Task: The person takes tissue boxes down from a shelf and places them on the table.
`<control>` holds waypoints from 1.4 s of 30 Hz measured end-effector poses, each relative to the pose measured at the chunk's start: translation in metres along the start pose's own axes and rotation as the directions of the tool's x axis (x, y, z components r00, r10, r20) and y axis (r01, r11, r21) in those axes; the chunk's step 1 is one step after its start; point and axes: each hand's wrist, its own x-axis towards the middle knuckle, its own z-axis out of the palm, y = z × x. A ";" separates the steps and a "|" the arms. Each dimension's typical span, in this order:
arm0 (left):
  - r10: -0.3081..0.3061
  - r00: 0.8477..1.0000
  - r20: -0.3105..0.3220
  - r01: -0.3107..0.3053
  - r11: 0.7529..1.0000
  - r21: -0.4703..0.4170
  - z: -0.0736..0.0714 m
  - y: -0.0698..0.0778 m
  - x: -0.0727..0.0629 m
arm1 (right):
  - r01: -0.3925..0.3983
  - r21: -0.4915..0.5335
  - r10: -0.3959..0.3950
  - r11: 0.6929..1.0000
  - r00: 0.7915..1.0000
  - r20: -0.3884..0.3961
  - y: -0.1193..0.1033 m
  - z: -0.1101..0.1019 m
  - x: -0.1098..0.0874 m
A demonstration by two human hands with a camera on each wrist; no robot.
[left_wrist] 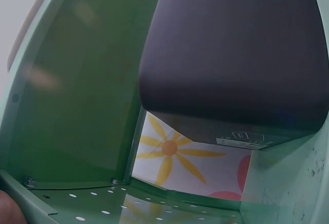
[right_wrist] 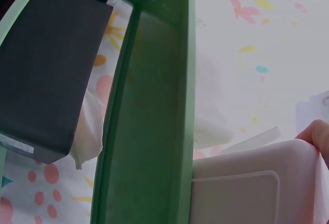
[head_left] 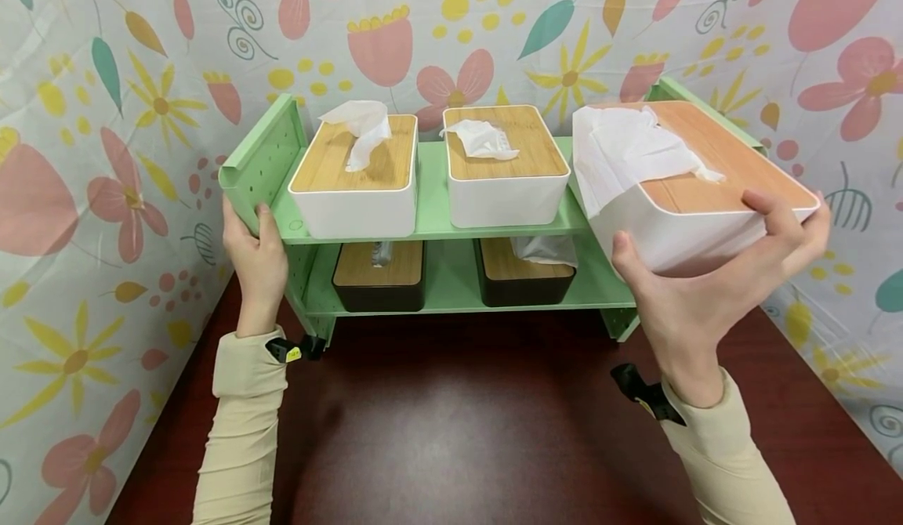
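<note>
In the head view my right hand (head_left: pixel 705 305) grips a white tissue box (head_left: pixel 677 239) with a wooden lid, thumb on its front face and fingers over the far right edge. That box is tilted over the right end of the green shelf (head_left: pixel 432 196), a tissue hanging over its left side. The right wrist view shows the box's pale underside (right_wrist: pixel 236 198) beside the shelf edge. My left hand (head_left: pixel 257 274) holds the shelf's left side panel (head_left: pixel 261 172), thumb and fingers on either side of it. Two more white tissue boxes, a left one (head_left: pixel 360 211) and a middle one (head_left: pixel 504 200), stand on the top board.
Two black tissue boxes, a left one (head_left: pixel 378 294) and a right one (head_left: pixel 525 290), sit on the lower board. The shelf stands on a dark red-brown table (head_left: pixel 451 431). A flower-print curtain (head_left: pixel 162 63) hangs close behind and at both sides.
</note>
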 end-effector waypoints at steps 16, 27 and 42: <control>-0.001 1.000 0.012 0.001 1.000 0.006 -0.001 0.000 0.000 | 0.012 0.014 -0.012 1.000 1.000 -0.012 -0.003 -0.004 -0.001; -0.019 0.999 0.033 0.021 0.999 -0.050 0.003 0.028 -0.005 | -0.006 0.011 0.006 1.000 1.000 -0.015 -0.005 -0.004 0.000; -0.001 1.000 0.014 0.001 1.000 0.005 -0.001 -0.002 0.000 | -0.012 0.004 0.012 1.000 1.000 -0.010 -0.008 -0.008 -0.001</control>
